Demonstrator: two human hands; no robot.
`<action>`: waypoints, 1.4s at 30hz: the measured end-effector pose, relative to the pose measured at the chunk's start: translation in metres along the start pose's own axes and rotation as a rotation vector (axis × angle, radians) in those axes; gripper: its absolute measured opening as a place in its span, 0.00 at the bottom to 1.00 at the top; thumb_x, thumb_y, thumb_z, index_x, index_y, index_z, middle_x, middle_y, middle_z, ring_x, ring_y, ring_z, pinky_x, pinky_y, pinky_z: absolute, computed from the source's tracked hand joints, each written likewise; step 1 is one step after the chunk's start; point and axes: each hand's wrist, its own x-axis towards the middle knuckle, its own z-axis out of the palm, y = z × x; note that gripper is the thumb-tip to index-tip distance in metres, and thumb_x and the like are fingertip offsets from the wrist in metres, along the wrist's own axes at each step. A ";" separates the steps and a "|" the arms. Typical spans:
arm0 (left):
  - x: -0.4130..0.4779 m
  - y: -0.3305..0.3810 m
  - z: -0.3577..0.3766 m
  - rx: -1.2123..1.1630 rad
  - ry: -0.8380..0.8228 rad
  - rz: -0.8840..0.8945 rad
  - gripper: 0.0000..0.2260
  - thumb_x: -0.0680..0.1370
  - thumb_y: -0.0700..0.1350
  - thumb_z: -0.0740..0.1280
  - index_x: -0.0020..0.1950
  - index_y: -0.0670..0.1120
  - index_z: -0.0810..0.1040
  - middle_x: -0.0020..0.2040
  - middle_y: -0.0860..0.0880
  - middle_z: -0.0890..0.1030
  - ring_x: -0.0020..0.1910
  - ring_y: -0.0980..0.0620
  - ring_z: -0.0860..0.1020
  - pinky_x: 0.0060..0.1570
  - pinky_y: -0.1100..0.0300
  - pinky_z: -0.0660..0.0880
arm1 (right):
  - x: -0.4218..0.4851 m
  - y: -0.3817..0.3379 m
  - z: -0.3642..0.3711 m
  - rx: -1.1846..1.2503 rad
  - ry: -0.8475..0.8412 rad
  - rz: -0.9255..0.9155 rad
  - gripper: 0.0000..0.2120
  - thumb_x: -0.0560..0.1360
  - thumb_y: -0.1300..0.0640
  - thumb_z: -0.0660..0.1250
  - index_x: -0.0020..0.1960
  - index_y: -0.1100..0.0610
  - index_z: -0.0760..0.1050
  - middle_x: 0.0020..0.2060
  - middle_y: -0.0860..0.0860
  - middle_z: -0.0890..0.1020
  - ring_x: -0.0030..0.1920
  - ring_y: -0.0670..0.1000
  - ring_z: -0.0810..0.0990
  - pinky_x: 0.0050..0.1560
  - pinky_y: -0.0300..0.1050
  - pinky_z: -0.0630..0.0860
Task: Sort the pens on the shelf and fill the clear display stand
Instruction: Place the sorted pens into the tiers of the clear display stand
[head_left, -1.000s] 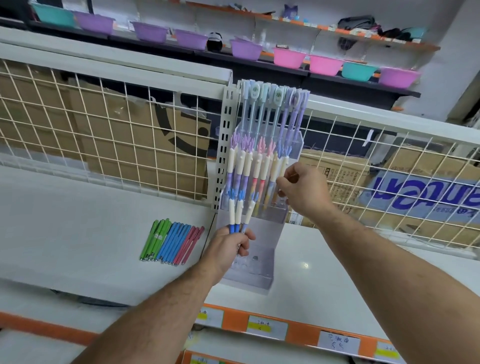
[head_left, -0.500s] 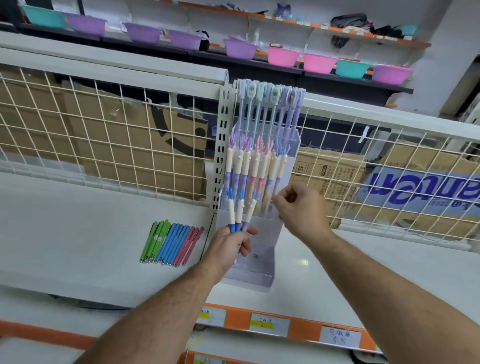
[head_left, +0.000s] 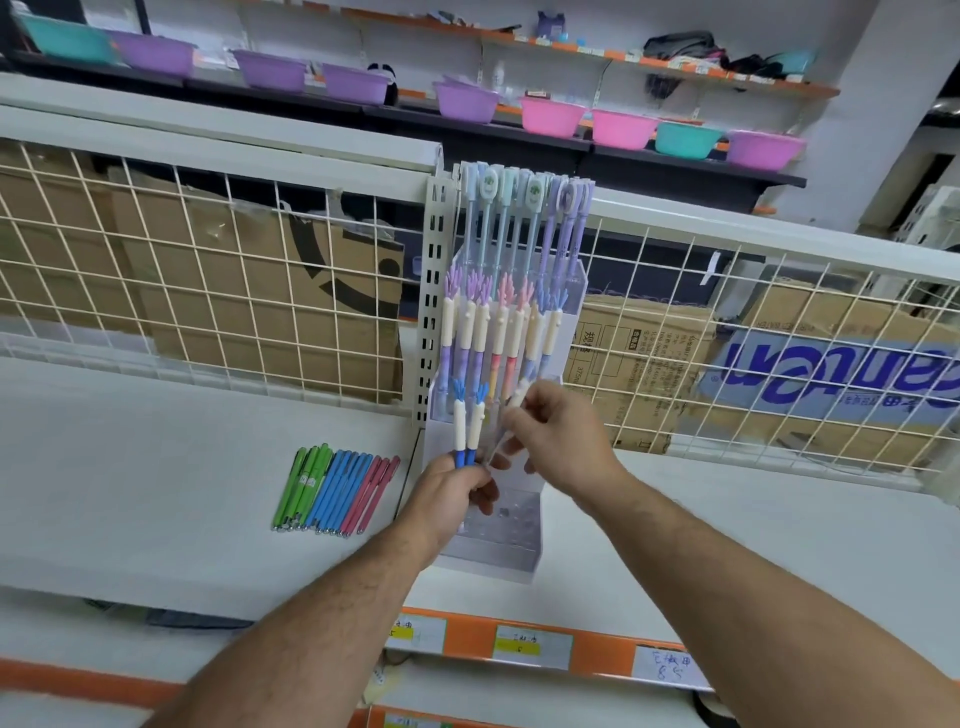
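The shelf (head_left: 156, 493) carries the clear display stand (head_left: 498, 551). Its back and middle rows are already full of standing pens (head_left: 498, 332), and the front holes are bare. Beside it lie sorted loose pens (head_left: 337, 488), green, blue and pink. My left hand (head_left: 452, 499) wraps its fingers round two blue pens (head_left: 467, 426). My right hand (head_left: 561, 441) pinches a third pen (head_left: 517, 397) at the stand. I judge it over half done.

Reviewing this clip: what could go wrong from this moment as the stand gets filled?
1. The left hand grips two blue pens only by their lower ends, so they may slip or tilt.
2. The right hand pinches a third pen close to the packed rows in the stand and might knock a neighbour askew.
3. The stand looks tall and loaded towards the top, so a firm push may tip it.
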 end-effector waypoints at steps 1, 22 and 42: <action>0.000 0.001 0.000 -0.011 0.000 0.005 0.10 0.79 0.34 0.61 0.50 0.41 0.82 0.35 0.42 0.81 0.37 0.45 0.77 0.43 0.54 0.74 | 0.003 -0.004 -0.006 0.017 0.036 -0.009 0.08 0.79 0.61 0.68 0.45 0.66 0.74 0.34 0.57 0.85 0.35 0.54 0.86 0.32 0.53 0.80; -0.005 0.008 0.001 0.032 -0.019 0.020 0.13 0.79 0.34 0.60 0.50 0.44 0.84 0.32 0.46 0.76 0.34 0.50 0.74 0.34 0.63 0.74 | 0.032 -0.030 -0.045 -0.173 0.286 -0.108 0.07 0.79 0.51 0.69 0.44 0.51 0.77 0.34 0.48 0.84 0.37 0.48 0.85 0.42 0.55 0.84; -0.005 0.009 0.001 0.062 -0.029 0.005 0.13 0.81 0.37 0.60 0.50 0.46 0.84 0.33 0.46 0.76 0.35 0.50 0.74 0.36 0.62 0.74 | 0.018 -0.004 -0.022 -0.165 0.301 0.026 0.07 0.75 0.58 0.69 0.38 0.54 0.77 0.32 0.50 0.83 0.36 0.53 0.84 0.41 0.56 0.83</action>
